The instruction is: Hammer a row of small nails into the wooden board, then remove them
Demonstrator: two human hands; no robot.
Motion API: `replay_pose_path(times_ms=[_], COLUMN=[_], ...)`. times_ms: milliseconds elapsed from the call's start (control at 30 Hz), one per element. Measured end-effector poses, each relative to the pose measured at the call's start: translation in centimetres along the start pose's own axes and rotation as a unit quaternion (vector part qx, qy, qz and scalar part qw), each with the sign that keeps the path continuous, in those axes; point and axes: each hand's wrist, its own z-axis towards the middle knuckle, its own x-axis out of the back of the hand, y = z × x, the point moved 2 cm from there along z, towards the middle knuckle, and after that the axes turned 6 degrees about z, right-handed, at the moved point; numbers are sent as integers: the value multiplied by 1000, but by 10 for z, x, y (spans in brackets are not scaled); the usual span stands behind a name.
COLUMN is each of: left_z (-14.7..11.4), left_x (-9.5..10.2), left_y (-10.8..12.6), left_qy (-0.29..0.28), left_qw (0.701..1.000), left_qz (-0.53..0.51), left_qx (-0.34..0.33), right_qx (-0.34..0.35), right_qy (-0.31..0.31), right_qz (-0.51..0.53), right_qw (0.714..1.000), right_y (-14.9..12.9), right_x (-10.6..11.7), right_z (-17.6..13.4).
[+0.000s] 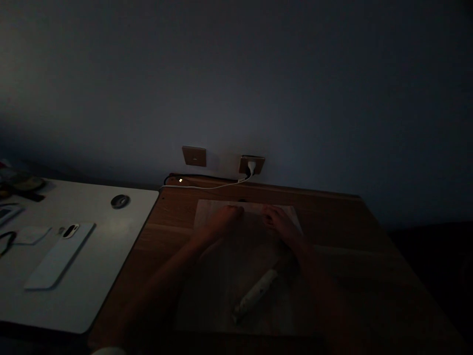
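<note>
The light is dim. Under both forearms lies a pale wooden board (214, 296). My left hand (229, 215) is curled into a fist near the board's far edge, and nothing shows sticking out of it. To its right, my right hand (276, 218) is also closed, with a gap between the two hands and no object visible in it. Closer to me, a knife (255, 295) with a pale, spotted handle lies slanted on the board, touched by neither hand. Its dark blade points toward my right forearm, and shadow hides much of it.
The board rests on a brown wooden table (354, 276). At left, a white table (107, 256) holds a pale phone (61, 259), a roll of tape (120, 201) and several other items. A white cable (207, 188) runs along the back to a wall socket (244, 165).
</note>
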Motion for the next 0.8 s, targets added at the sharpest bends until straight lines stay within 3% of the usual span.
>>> replay_pose_path(times_ms=[133,200,267,333,400,567,667,800], left_z=[4,6,7,7,4,-14,-25,-33], left_x=[4,7,8,4,-5,-31,-39,-37], left_y=[4,6,7,11,17,33,37,40], left_qy=[2,40,87,103,79,30,15,34], left_qw=[1000,996,965,879,775,557,502,471], left_qz=[7,-70,-235,-447,-607,-813,-845,-863], left_qx=[13,33,73,126,157,166,183,179], right_qx=[0,16,35,59,87,134,181,233], right_qy=[15,29,41,47,30,-126,-191,-219], right_qz=[-20,-43,-68,-106,-175,-362,-394,-354], right_qw=[1000,999,996,992,980,914,881,879], right_y=[1,-2,-10,-23,-40,-74,-80,-79], right_x=[8,12,14,13,6,-27,-41,-42], right_z=[-10,-12,-13,-15,-18,-29,-35,-42])
